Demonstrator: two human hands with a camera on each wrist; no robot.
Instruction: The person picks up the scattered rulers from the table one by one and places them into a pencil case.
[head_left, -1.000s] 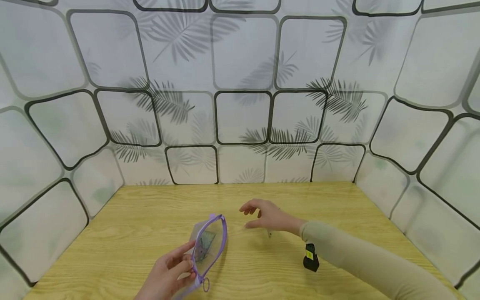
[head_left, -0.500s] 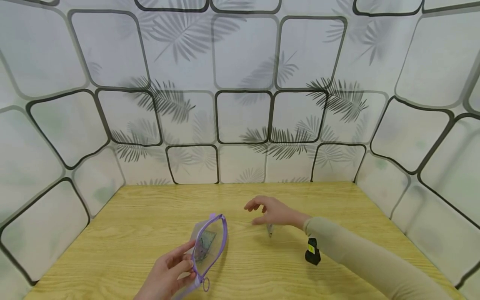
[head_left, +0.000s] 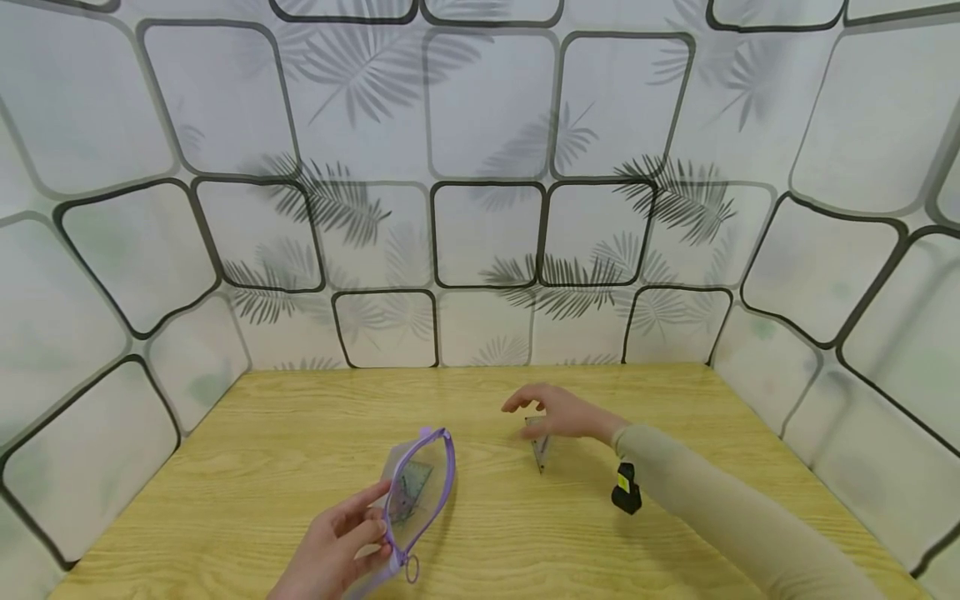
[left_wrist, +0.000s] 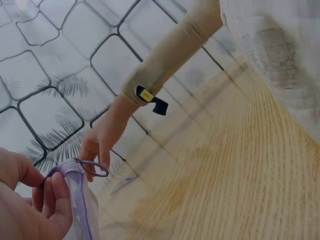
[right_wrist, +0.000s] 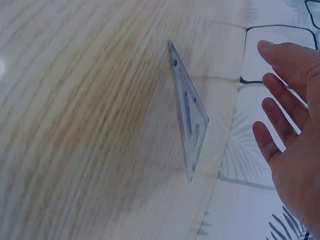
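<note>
Nearest, left hand point(head_left: 330, 550), fingers point(left_wrist: 59, 200) curled round one purple-edged mesh pouch point(head_left: 416, 487), held upright on the tabletop point(head_left: 225, 467); one set square inside it, one ring pull point(left_wrist: 92, 168) on the zip. Further out, right hand point(head_left: 566, 412), fingers point(right_wrist: 280, 95) straight and spread, holding nothing, above a second clear set square point(head_left: 538, 444) flat on the wood. One black wrist clip point(head_left: 626, 492) on the beige sleeve.

beige long sleeve point(head_left: 720, 517) with a black, yellow-marked wrist device point(head_left: 625, 490).
</note>
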